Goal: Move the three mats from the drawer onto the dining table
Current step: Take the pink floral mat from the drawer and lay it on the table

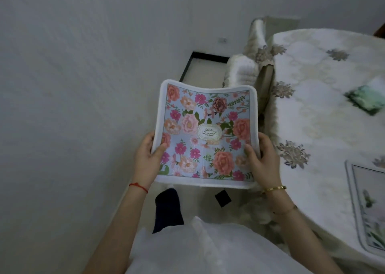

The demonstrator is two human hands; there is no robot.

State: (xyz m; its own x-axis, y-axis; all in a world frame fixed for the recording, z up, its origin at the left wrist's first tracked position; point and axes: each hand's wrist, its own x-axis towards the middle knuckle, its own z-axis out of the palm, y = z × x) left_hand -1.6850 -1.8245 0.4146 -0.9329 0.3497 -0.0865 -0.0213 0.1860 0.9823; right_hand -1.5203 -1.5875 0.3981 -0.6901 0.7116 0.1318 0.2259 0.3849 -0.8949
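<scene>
A floral mat (206, 132) with a white border, pink and orange flowers and a small oval label hangs in the air in front of me. My left hand (146, 157) grips its left edge, thumb on top. My right hand (262, 159) grips its right edge the same way. The mat sags a little in the middle. To the right is the round dining table (316, 107) under a white cloth with grey flowers. A second mat (368, 209) with a pale green leaf print lies on the table near its front right edge. No drawer is in view.
A small green patterned thing (368, 100) lies on the table further back. A chair (248, 65) with a white fluffy cover stands between the wall and the table. A white wall fills the left side. The floor below shows my dark-socked foot (166, 209).
</scene>
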